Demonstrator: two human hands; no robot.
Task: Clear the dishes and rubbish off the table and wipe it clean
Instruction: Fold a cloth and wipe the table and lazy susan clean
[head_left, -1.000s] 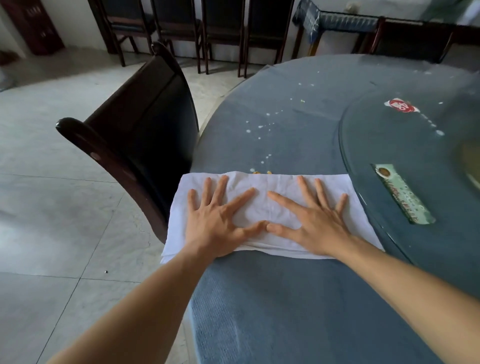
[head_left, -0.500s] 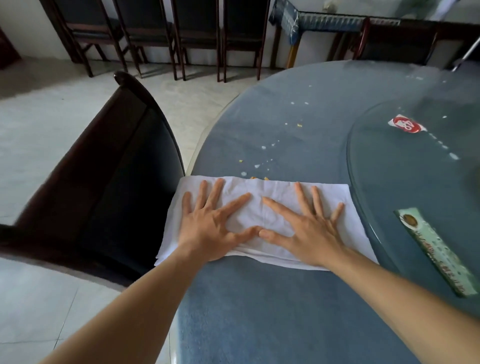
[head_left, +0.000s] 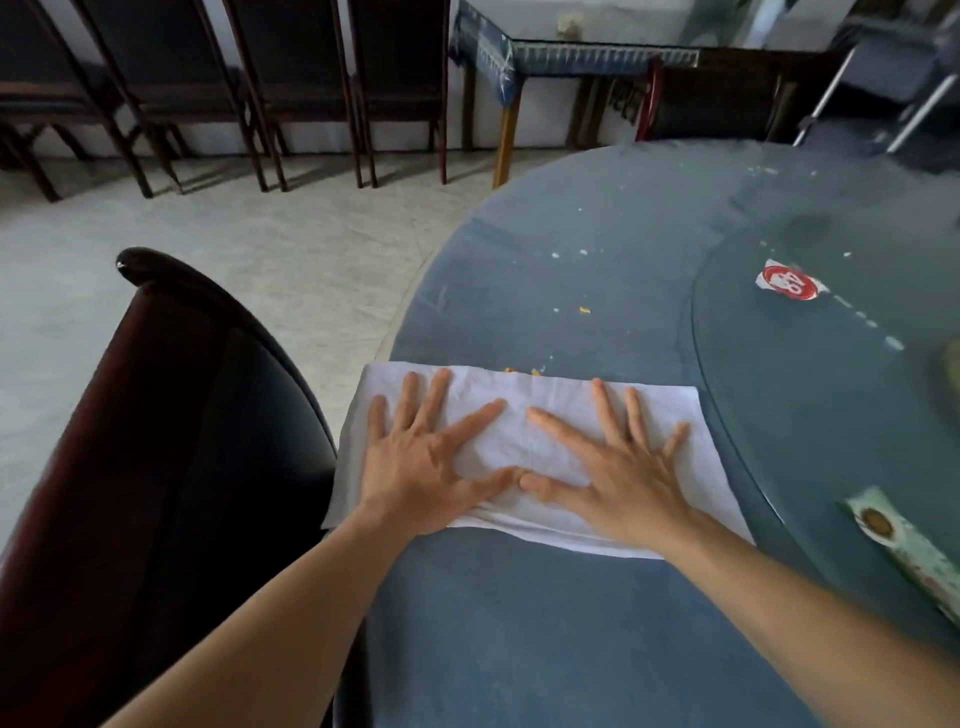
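With both palms pressed flat on it, the white cloth (head_left: 524, 441) lies folded into a wide strip on the blue table (head_left: 545, 639), at the near-left edge, its left end hanging a bit past the rim toward the dark chair (head_left: 171, 467) at 9 o'clock. Left hand (head_left: 415, 467) is open, fingers splayed, flat on the cloth's left half; right hand (head_left: 618, 478) same, open and splayed on the right half, thumbs almost touching in the middle; neither grips anything. Cloth looks soft, thin, light, floppy, creased under the hands; probably bunches if pushed from one spot, so spread-palm pressure over both halves suits it better than a pinch. Slides easily on the table covering, I'd guess. Crumbs (head_left: 584, 310), yellow and white bits, lie scattered at 12 o'clock from the cloth, a few right at its far edge. Glass turntable (head_left: 779, 415) sits at 2 o'clock with a red-and-white wrapper (head_left: 787, 283) on it and a green paper sleeve (head_left: 904, 545) at 3 o'clock, both light, flat rubbish, best pinched at an edge. No dishes visible.
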